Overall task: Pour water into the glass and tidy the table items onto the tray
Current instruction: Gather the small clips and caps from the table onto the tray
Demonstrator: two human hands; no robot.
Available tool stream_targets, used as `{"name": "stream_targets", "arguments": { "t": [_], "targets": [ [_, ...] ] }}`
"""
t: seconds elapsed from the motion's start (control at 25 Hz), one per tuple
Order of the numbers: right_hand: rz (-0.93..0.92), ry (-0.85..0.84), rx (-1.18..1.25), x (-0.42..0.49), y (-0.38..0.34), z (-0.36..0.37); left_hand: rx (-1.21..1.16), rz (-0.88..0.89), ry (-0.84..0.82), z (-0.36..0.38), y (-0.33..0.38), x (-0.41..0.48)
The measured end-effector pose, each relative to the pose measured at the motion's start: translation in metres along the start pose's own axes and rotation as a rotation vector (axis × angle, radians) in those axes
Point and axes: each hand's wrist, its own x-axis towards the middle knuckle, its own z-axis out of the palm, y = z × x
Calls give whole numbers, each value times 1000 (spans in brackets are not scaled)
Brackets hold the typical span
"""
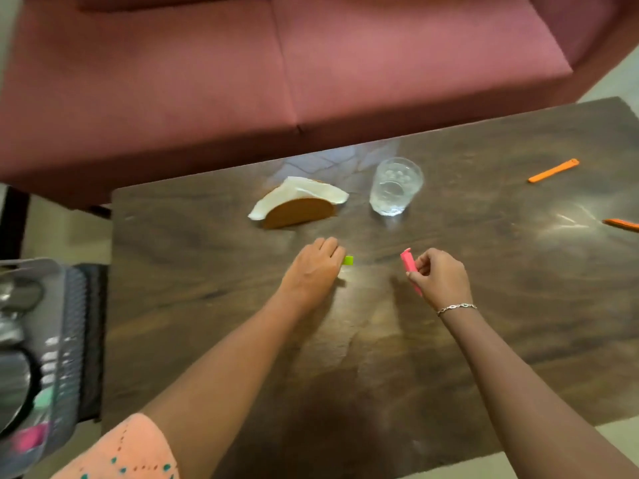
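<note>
Your left hand lies palm down at the centre of the table, fingers curled round a green clip so that only its end shows past your fingertips. Your right hand, just to the right, pinches a pink clip between thumb and fingers and holds it clear of the wood. The step in hand looks like gathering the small items. Get a firm pinch on the green clip before you lift, since a thin piece lying flat can slip away on polished wood.

The tray sits off the table's edge at the lower left of the frame, blurred, with things already in it. Carry both clips there together, and set them in rather than tossing them.

Further up, the napkin holder stands left of centre with a napkin drooping over it. Hold it by the base so the paper stays put. The glass is just right of it; whether it holds water is hard to tell, so keep it upright. Two orange clips, one at the upper right and another at the right edge, lie well apart from your hands. Beyond the table is a red sofa.
</note>
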Motion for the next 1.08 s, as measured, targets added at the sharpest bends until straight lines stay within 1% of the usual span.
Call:
{"name": "stream_targets", "arguments": {
  "t": [0.08, 0.28, 0.36, 0.44, 0.56, 0.64, 0.8, 0.96, 1.0, 1.04, 1.08],
  "targets": [
    [-69, -21, -9, -7, -30, 19, 3, -29, 34, -8, -22, -29],
    [-247, -155, -19, -34, -134, 84, 135, -134, 87, -36, -103, -123],
    [-306, -191, -24, -43, -170, 106, 143, -210, 81, -47, -131, -159],
    [-374, -220, -26, -52, -204, 127, 139, -319, 103, -54, -161, -198],
    [-460, -270, -22, -69, -253, 164, 111, -542, 161, -66, -208, -258],
    [-512, -303, -23, -80, -281, 189, 126, -677, 160, -71, -234, -293],
    [-588, -332, 8, -95, -323, 223, 177, -829, 25, -68, -269, -333],
    [-665, -340, 6, -106, -356, 246, 258, -809, -129, -38, -281, -342],
    [-681, -343, 9, -108, -361, 249, 222, -844, -189, -34, -282, -342],
    [-695, -345, 14, -110, -366, 250, 162, -877, -284, -31, -284, -340],
    [-704, -346, 14, -110, -370, 252, 155, -889, -373, -24, -288, -340]
  ]
}}
